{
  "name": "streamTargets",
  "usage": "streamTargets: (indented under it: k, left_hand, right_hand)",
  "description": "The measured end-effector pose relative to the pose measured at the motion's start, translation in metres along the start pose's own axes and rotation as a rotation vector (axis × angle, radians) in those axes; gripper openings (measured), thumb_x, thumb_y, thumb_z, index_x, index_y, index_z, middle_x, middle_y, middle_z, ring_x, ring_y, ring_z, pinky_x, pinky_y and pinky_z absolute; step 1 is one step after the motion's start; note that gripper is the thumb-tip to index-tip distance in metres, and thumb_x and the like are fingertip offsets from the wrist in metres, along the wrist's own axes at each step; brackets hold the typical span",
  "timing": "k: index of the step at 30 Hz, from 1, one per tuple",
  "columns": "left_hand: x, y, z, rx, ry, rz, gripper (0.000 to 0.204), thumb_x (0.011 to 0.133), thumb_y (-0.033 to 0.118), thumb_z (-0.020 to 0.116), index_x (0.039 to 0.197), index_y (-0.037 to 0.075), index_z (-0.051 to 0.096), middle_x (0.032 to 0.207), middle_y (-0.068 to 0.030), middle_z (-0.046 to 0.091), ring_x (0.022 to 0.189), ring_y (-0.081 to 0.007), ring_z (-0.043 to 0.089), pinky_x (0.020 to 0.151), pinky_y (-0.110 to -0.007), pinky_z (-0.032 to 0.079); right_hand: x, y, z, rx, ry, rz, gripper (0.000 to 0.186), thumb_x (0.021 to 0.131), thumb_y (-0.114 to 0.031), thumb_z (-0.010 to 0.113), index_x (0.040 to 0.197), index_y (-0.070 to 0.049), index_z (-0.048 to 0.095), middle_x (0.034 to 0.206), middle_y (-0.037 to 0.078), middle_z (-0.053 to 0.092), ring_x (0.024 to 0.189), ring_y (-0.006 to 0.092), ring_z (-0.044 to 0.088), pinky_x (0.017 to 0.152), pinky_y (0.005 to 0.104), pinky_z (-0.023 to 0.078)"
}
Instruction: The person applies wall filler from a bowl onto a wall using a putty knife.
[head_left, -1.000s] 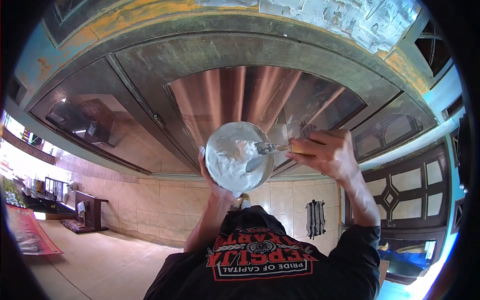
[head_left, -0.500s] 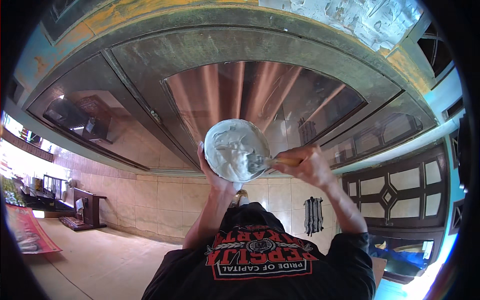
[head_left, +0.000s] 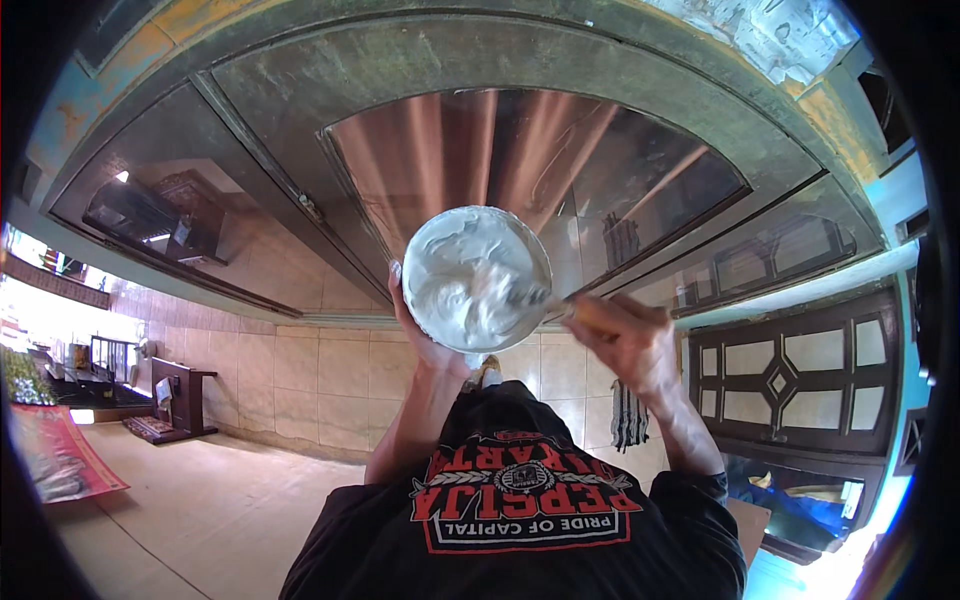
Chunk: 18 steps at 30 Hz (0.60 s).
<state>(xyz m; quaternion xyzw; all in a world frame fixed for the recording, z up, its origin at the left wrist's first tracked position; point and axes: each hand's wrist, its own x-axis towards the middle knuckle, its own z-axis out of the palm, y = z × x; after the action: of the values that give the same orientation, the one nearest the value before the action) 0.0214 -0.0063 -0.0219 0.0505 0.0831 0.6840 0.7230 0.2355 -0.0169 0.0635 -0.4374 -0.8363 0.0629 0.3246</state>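
A round container of white paste (head_left: 460, 260) is in front of my body, its surface swirled and lumpy. My left hand (head_left: 420, 325) is wrapped round the container's left and lower side. My right hand (head_left: 630, 345) grips the wooden handle of a putty knife (head_left: 585, 312), whose blade is at the right part of the paste, partly coated and blurred by motion. Just beyond the container is a dark-framed glass door (head_left: 540, 150) with pinkish curtains behind the glass.
Above the door is a wall patch with rough white coating (head_left: 760, 30). A dark panelled door (head_left: 785, 370) stands at the right, a dark wooden furniture piece (head_left: 180, 395) and red mat (head_left: 60, 455) at the left. A striped cloth (head_left: 630, 420) lies below my right hand on the tiles.
The container has risen in the view. The knife blade has shifted within the paste, and my right hand sits lower relative to the container than a second ago. The paste's swirls have changed.
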Motion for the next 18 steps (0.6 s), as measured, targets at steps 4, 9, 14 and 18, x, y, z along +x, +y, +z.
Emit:
streamTargets:
  k: [4,9,14,18]
  left_hand:
    - [-0.002,0.0,-0.002,-0.008,0.062,0.028,0.07,0.089,0.065,0.036,0.132,0.011,0.048,0.13,-0.0101,0.052,0.115,-0.0296,0.052,0.097,-0.046,0.044]
    - [-0.004,-0.002,-0.016,-0.081,-0.043,0.014,0.07,0.09,0.065,0.036,0.132,0.011,0.047,0.131,-0.0102,0.051,0.116,-0.0294,0.051,0.097,-0.047,0.044]
    - [-0.014,0.001,-0.029,-0.075,-0.038,-0.027,0.073,0.089,0.065,0.036,0.136,0.009,0.044,0.136,-0.013,0.048,0.12,-0.0332,0.049,0.1,-0.052,0.041]
    - [-0.017,-0.003,-0.015,-0.111,-0.122,-0.179,0.075,0.088,0.065,0.039,0.136,0.007,0.043,0.134,-0.0146,0.049,0.119,-0.033,0.05,0.1,-0.052,0.041]
  right_hand:
    - [-0.008,-0.013,-0.003,-0.005,-0.057,0.087,0.032,0.07,-0.018,0.082,0.098,-0.008,0.071,0.068,0.008,0.065,0.054,0.0163,0.063,0.047,0.0294,0.05]
    - [-0.024,-0.01,0.019,0.015,-0.044,0.197,0.029,0.072,-0.018,0.08,0.099,-0.01,0.072,0.063,0.006,0.061,0.049,0.0136,0.058,0.044,0.0304,0.045]
    - [0.002,0.006,-0.01,0.096,-0.008,0.352,0.025,0.075,-0.022,0.078,0.091,-0.004,0.072,0.078,0.012,0.07,0.06,0.0196,0.068,0.056,0.0297,0.054]
    - [0.031,0.023,-0.019,0.054,-0.276,0.376,0.028,0.075,-0.026,0.077,0.088,-0.002,0.072,0.079,0.013,0.07,0.062,0.0216,0.068,0.061,0.0302,0.054]
